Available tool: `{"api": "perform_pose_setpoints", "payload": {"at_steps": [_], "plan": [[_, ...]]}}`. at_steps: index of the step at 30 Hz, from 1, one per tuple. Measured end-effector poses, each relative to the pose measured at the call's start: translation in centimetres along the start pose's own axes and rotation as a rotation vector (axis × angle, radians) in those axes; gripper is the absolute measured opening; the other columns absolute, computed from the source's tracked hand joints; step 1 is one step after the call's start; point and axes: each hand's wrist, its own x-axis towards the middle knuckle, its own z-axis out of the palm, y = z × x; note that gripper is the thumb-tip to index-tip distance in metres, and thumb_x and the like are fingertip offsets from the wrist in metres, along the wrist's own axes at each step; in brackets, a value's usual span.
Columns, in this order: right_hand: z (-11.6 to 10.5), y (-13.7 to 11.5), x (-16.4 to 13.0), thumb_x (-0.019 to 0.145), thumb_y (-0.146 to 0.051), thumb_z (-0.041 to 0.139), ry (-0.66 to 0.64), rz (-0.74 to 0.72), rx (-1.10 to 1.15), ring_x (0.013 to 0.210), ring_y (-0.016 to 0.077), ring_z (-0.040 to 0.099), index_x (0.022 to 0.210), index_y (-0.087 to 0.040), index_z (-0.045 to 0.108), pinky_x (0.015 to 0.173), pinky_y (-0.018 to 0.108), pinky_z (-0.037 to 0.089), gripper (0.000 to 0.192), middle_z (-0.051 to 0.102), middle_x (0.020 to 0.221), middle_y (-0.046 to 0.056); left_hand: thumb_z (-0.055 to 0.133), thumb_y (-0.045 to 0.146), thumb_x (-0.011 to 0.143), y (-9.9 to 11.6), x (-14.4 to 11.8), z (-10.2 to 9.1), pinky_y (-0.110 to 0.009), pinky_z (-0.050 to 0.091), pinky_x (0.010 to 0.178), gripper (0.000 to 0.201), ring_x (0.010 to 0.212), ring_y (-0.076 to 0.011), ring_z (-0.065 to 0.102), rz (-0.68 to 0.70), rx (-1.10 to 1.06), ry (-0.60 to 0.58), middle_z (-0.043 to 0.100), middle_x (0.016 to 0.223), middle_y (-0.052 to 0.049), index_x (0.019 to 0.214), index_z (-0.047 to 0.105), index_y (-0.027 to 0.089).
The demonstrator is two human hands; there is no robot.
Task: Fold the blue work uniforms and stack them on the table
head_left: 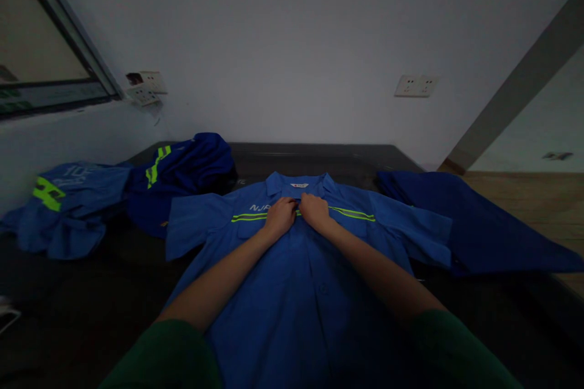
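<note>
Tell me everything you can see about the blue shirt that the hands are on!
The blue shirt lies flat, front up, on a dark table, collar toward the wall and short sleeves spread out. It looks like woven work cloth, with a neon yellow-green stripe across the chest, pale lettering partly hidden, a small collar label and a button placket down the middle. The left hand and right hand rest together on the placket just below the collar.

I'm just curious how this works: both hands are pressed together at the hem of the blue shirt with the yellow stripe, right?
Not quite. The head view shows the left hand and right hand together on the blue shirt up at the chest, just below the collar, on the yellow stripe, not at the hem.
</note>
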Motion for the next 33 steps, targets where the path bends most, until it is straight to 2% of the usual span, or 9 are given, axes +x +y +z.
{"api": "perform_pose_setpoints", "payload": {"at_steps": [3, 9, 13, 15, 18, 21, 26, 29, 33], "plan": [[0.1, -0.3, 0.0, 0.096, -0.015, 0.027, 0.059, 0.041, 0.007, 0.098, 0.0280, 0.067, 0.116, -0.011, 0.059, 0.077, 0.036, 0.051, 0.038, 0.067, 0.110, 0.021, 0.048, 0.013, 0.087, 0.2, 0.0, -0.3, -0.036, 0.048, 0.091, 0.027, 0.108, -0.0256, 0.058, -0.012, 0.008, -0.004, 0.066, 0.115, -0.009, 0.102, 0.070, 0.017], [1.1, 0.3, -0.3, 0.098, -0.027, 0.035, 0.020, 0.030, 0.060, 0.093, 0.0263, 0.069, 0.111, -0.012, 0.064, 0.075, 0.033, 0.050, 0.035, 0.070, 0.104, 0.018, 0.046, 0.008, 0.085, 0.3, -0.3, -0.4, -0.035, 0.047, 0.093, 0.033, 0.109, -0.0239, 0.058, -0.022, -0.009, 0.044, 0.066, 0.113, -0.009, 0.113, 0.062, 0.016], [0.2, 3.6, 0.8, 0.098, -0.034, 0.038, 0.035, -0.024, 0.112, 0.099, 0.0206, 0.066, 0.107, -0.020, 0.067, 0.081, 0.027, 0.048, 0.034, 0.071, 0.106, 0.010, 0.045, 0.015, 0.090, 0.5, -0.2, -0.1, -0.034, 0.043, 0.102, 0.034, 0.119, -0.0216, 0.054, 0.113, -0.038, 0.054, 0.062, 0.126, -0.009, 0.121, 0.059, 0.017], [-0.6, 5.9, 2.1, 0.099, -0.028, 0.034, 0.081, -0.005, 0.113, 0.107, 0.0200, 0.063, 0.115, -0.018, 0.065, 0.088, 0.027, 0.045, 0.036, 0.068, 0.115, 0.011, 0.043, 0.017, 0.093, 0.6, -0.1, 0.1, -0.033, 0.041, 0.105, 0.034, 0.122, -0.0203, 0.053, 0.174, -0.055, 0.008, 0.060, 0.131, -0.009, 0.122, 0.060, 0.016], [-0.8, 9.1, 4.1, 0.097, -0.021, 0.033, 0.137, 0.029, 0.092, 0.120, 0.0218, 0.055, 0.131, -0.012, 0.054, 0.099, 0.031, 0.040, 0.041, 0.058, 0.131, 0.017, 0.041, 0.020, 0.094, 0.6, 0.0, 0.2, -0.034, 0.042, 0.105, 0.034, 0.122, -0.0204, 0.055, 0.185, -0.064, -0.056, 0.060, 0.132, -0.009, 0.119, 0.063, 0.016], [0.6, 10.9, 5.4, 0.096, -0.025, 0.039, 0.115, 0.010, 0.075, 0.128, 0.0236, 0.048, 0.137, -0.010, 0.048, 0.105, 0.035, 0.037, 0.045, 0.049, 0.141, 0.018, 0.044, 0.023, 0.094, 0.5, 0.0, 0.1, -0.036, 0.042, 0.106, 0.032, 0.121, -0.0202, 0.056, 0.195, -0.088, -0.067, 0.062, 0.130, -0.008, 0.118, 0.064, 0.019], [4.0, 12.2, 5.9, 0.098, -0.038, 0.034, 0.100, 0.023, 0.035, 0.137, 0.0271, 0.035, 0.147, -0.020, 0.035, 0.109, 0.053, 0.029, 0.051, 0.030, 0.154, 0.011, 0.047, 0.024, 0.093, 0.5, 0.1, -0.1, -0.038, 0.040, 0.108, 0.030, 0.120, -0.0202, 0.057, 0.208, -0.086, -0.074, 0.064, 0.126, -0.008, 0.118, 0.065, 0.020], [4.7, 12.8, 5.9, 0.099, -0.040, 0.032, 0.116, 0.009, 0.039, 0.139, 0.0260, 0.033, 0.148, -0.021, 0.032, 0.111, 0.053, 0.026, 0.053, 0.029, 0.155, 0.011, 0.046, 0.024, 0.094, 0.4, 0.2, 0.0, -0.038, 0.037, 0.109, 0.030, 0.120, -0.0195, 0.057, 0.231, -0.071, -0.077, 0.065, 0.126, -0.008, 0.117, 0.065, 0.020], [4.6, 13.8, 5.5, 0.098, -0.037, 0.037, 0.146, -0.058, 0.092, 0.142, 0.0254, 0.027, 0.147, -0.016, 0.035, 0.111, 0.050, 0.028, 0.053, 0.029, 0.155, 0.013, 0.046, 0.026, 0.094, -0.1, 0.2, 0.6, -0.040, 0.036, 0.110, 0.030, 0.119, -0.0205, 0.058, 0.258, -0.075, -0.028, 0.065, 0.124, -0.008, 0.116, 0.065, 0.018]]}}
